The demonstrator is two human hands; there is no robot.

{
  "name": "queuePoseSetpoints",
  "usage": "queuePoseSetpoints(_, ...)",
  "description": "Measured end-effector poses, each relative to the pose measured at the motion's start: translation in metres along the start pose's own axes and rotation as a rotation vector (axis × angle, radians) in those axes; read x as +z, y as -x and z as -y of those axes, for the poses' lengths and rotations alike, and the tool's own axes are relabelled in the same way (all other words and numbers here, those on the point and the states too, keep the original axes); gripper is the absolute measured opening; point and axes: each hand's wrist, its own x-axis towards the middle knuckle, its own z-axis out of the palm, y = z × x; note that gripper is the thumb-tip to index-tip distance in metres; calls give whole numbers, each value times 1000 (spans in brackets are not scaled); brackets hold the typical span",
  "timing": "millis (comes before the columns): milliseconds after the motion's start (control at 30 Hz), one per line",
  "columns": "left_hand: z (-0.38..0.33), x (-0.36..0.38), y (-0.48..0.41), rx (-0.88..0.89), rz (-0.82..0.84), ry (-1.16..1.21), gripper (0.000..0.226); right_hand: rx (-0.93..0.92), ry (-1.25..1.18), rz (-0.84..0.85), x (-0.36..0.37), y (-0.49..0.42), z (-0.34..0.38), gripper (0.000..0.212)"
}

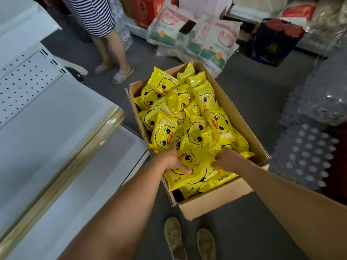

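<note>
Bottom centre of the frame: a pair of worn pale shoes [189, 241] on the grey floor [244, 241], toes pointing at a cardboard box [216, 205]; both bare arms reach in from the bottom edge to the box's near end; the left hand [171, 161] grips the left edge of a yellow duck packet [194, 159], thumb curled over the top of it; the right hand [228, 160] has its fingers [216, 163] curled tight, pinching the same packet's right edge; that packet is at the top of the pile at the box's near end, just below frame centre. The rest of the box is stuffed with the same yellow packets [187, 113], heaped any old way up to its far end; left side of the frame, a white shelf unit [47, 128] with a gold rail [78, 154] along its edge, just beside the box; right edge, what looks like shrink-wrapped bottle packs [309, 152], bit blurry so not sure; upper centre, white sacks [197, 38] with a dark bag [272, 42] to their right; upper left, a person in a striped dress [93, 15] standing in pale slippers [120, 76].
</note>
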Motion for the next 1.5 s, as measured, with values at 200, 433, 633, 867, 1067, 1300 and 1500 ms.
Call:
queuePoseSetpoints(200,7,11,12,78,-149,-20,103,-65,-168,-115,15,12,-2,16)
queuePoseSetpoints(433,12,21,24,90,-225,227,101,-193,-734,-116,3,35,3,22)
queuePoseSetpoints(633,9,27,49,127,-316,630,100,-215,-1096,-105,-21,56,2,9)
queuePoseSetpoints(867,33,33,109,168,-413,1312,35,-337,-1191,-90,-65,88,6,21)
queuePoseSetpoints(1067,63,40,165,135,-646,1512,25,-450,-1160,2,-82,126,47,20)
queuePoseSetpoints(1300,80,31,235,282,-662,1568,43,-683,-847,175,-54,183,150,10)
queuePoseSetpoints(1500,132,60,311,464,-693,1569,73,-968,-568,-84,9,254,247,15)
